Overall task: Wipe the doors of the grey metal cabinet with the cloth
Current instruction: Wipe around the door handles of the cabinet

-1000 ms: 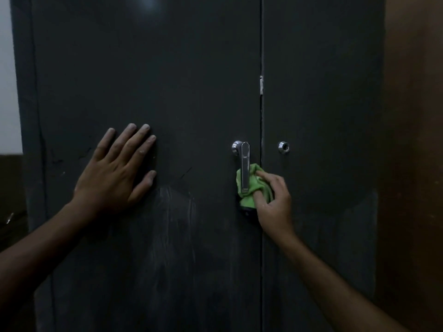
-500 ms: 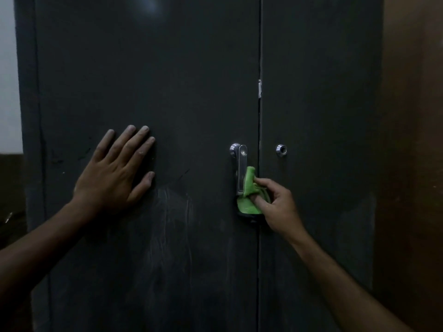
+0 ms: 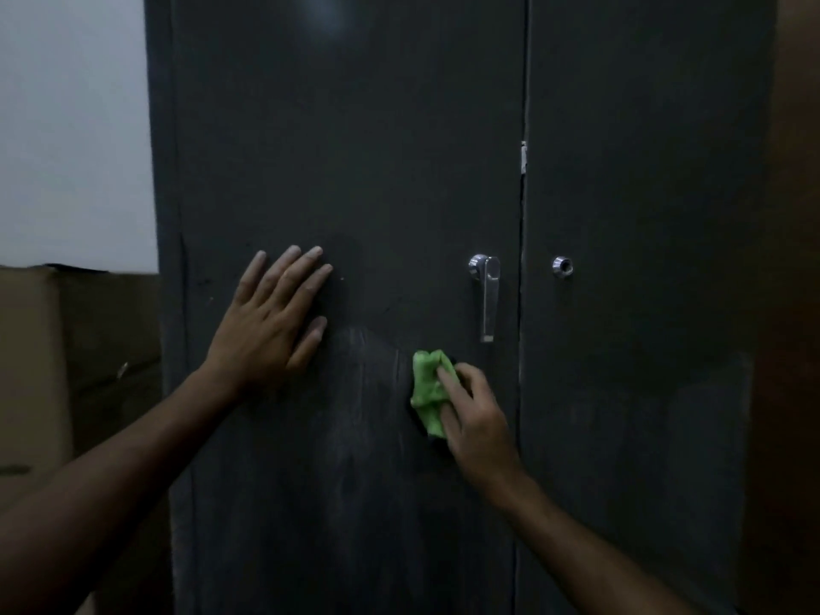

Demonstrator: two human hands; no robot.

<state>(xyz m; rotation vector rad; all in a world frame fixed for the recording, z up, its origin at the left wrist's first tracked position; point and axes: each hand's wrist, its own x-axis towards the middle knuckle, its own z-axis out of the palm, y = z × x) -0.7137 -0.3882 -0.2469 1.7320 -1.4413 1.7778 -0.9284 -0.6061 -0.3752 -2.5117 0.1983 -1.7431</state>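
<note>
Green cloth (image 3: 427,392) is bunched under your right hand (image 3: 477,417), whose fingers (image 3: 448,379) are curled over it and press it flat against the left door (image 3: 355,170) of the grey metal cabinet (image 3: 643,126), a little below and to the left of the chrome handle (image 3: 487,299). Your left hand (image 3: 270,321) holds nothing: its fingers (image 3: 288,270) are spread and laid flat on the same door, well to the left of the cloth, seemingly bracing the panel. Judging progress, you look partway through. Pale streaks (image 3: 368,392) lie on the panel just to the left of your cloth-holding fingers and run downward from there, which reads as either wiping marks or dust being worked; the dim light will not let you tell which. Above both hands the left door looks uniformly dark, so you cannot say if it has been wiped. The right door (image 3: 643,348), past the seam to the right of your right-hand fingers, carries the small round lock (image 3: 562,265) and a fainter, duller band low down; it likely needs passes as well. Expect the lower left panel and most of the right door to remain.
</note>
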